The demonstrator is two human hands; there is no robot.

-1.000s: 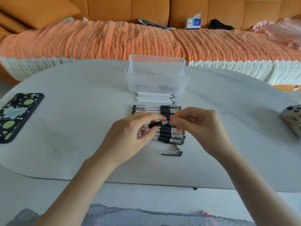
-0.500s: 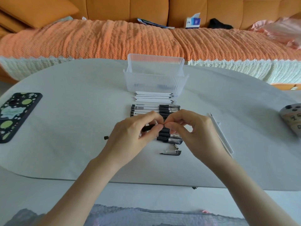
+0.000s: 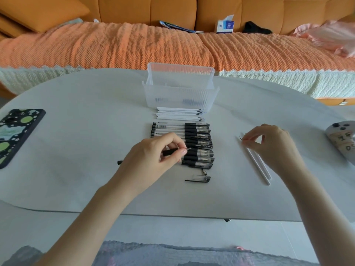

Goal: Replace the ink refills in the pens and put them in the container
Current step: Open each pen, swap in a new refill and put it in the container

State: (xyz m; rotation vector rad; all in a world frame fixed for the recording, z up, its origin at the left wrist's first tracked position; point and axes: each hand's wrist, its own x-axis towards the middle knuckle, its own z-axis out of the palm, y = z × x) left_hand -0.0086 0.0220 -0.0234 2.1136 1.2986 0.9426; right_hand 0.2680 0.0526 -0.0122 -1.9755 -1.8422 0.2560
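My left hand (image 3: 151,158) grips an uncapped black pen (image 3: 171,151) above a row of several capped black pens (image 3: 197,144) at the table's middle. My right hand (image 3: 272,146) is off to the right and pinches the tip end of a white refill (image 3: 256,164), which lies on the table beside another white refill. A stack of white refills (image 3: 178,114) lies in front of the clear plastic container (image 3: 180,96). A loose pen cap (image 3: 199,178) and a small tip piece (image 3: 204,171) lie in front of the pen row.
A phone in a dotted case (image 3: 13,133) lies at the table's left edge, and a grey controller (image 3: 343,139) at the right edge. An orange sofa with a blanket (image 3: 172,45) runs behind the table. The table's near edge (image 3: 172,215) is close to me.
My hands were together at the pen; the right hand has pulled the white refill out and carried it right, down onto the table. The left hand still holds the pen.
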